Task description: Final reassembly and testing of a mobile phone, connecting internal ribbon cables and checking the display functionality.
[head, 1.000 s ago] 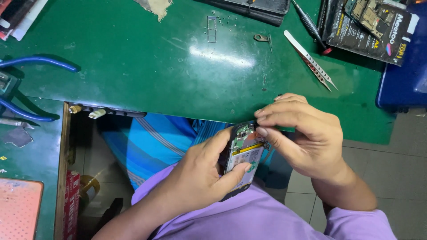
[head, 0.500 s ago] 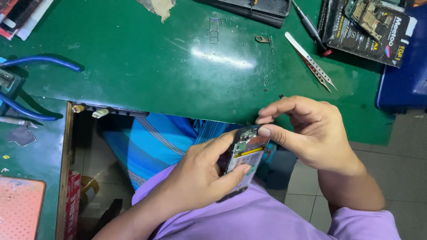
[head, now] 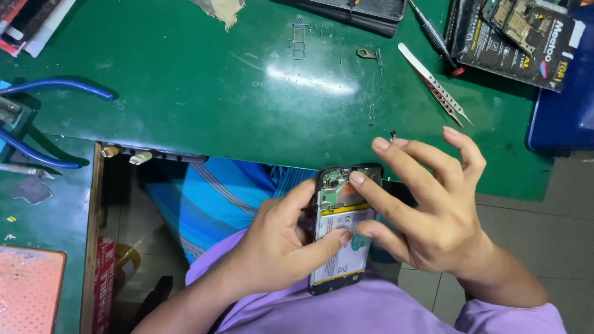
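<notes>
The opened phone point(head: 342, 230), its back cover off so the battery and green circuit board show, sits upright over the person's lap, just below the near edge of the green work mat point(head: 185, 80). The left hand point(head: 281, 244) wraps it from the left side, fingers curled behind the frame and the thumb laid across the battery's face, holding it firm. The right hand point(head: 433, 210) comes in from the right with its fingers spread wide; the index fingertip rests on the upper board beside the camera module, the thumb tip touches the battery near the left thumb, and the other fingers stand clear above the phone's top edge, closing on nothing. On the mat, well apart from both hands, lie silver tweezers point(head: 436, 83) and a screwdriver point(head: 433, 34). Blue-handled pliers point(head: 43, 124) rest at the far left.
</notes>
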